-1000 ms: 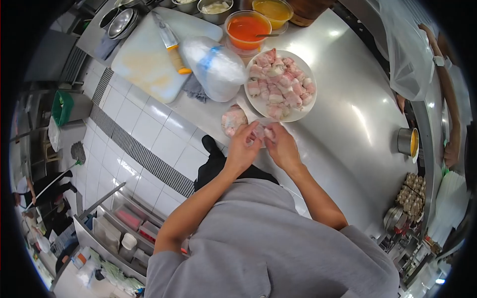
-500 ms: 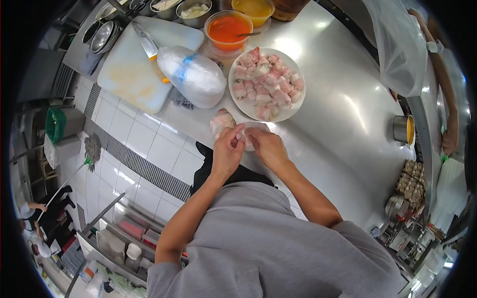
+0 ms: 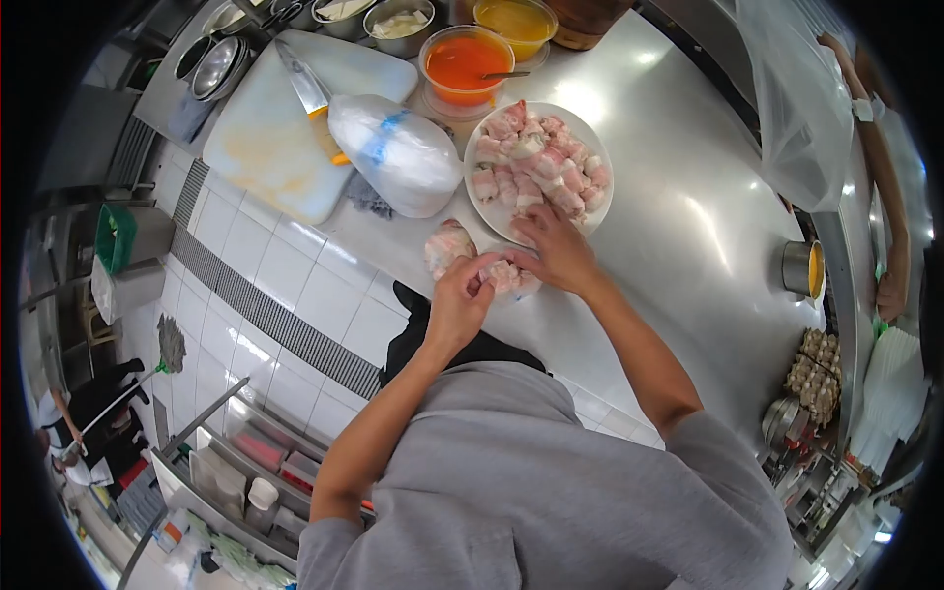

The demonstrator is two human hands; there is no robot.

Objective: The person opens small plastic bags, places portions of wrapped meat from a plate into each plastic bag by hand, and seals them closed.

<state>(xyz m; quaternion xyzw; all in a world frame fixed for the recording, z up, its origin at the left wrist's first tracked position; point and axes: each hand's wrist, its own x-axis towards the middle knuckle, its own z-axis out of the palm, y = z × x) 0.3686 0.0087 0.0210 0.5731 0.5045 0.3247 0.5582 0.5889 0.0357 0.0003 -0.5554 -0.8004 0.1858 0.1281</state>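
Left hand (image 3: pixel 458 307): thumb and forefinger curl at the left side of a small meat portion (image 3: pixel 504 279) near the centre of the frame; whether the grip is closed on it cannot be told.
Right hand (image 3: pixel 565 254): fingertips reach the lower edge of raw meat pieces (image 3: pixel 541 162); whether its grip holds one is hidden.
Plate (image 3: pixel 584 128): white, upper centre, heaped with those pieces on a steel counter (image 3: pixel 688 324).
Bundle (image 3: pixel 448 244): pinkish meat, just beside the left fingers.
Upper left: a knife (image 3: pixel 305 84) on a cutting board (image 3: pixel 258 147), handle partly behind a plastic bag (image 3: pixel 398 157).
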